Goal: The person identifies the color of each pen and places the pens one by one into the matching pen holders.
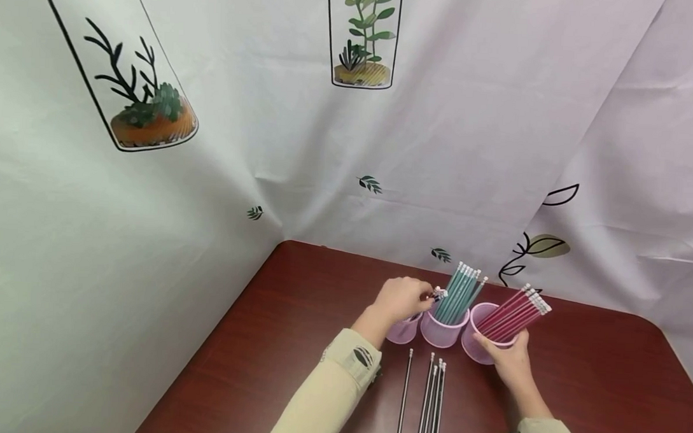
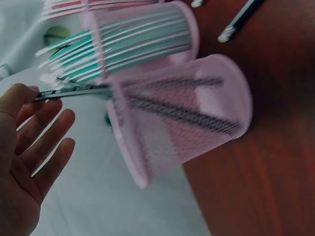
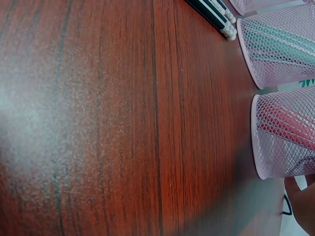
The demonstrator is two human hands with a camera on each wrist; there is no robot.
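My left hand (image 1: 401,299) is at the mouth of the left pink mesh pencil cup (image 2: 162,142). Between thumb and forefinger it pinches the upper end of a black pencil (image 2: 74,92) whose lower part stands inside that cup; the other fingers are spread. More dark pencils show through the mesh. My right hand (image 1: 513,366) holds the right pink cup (image 1: 475,350), thumb on its near left side and fingers on its right. That cup contains a bundle of red pencils (image 1: 506,317), leaning right. The middle pink cup (image 1: 441,335) contains teal pencils (image 1: 457,297).
Several black pencils (image 1: 431,404) with white eraser ends lie on the dark red-brown table (image 1: 244,347), in front of the cups. A white cloth (image 1: 221,193) printed with plants hangs behind and to the left of the table.
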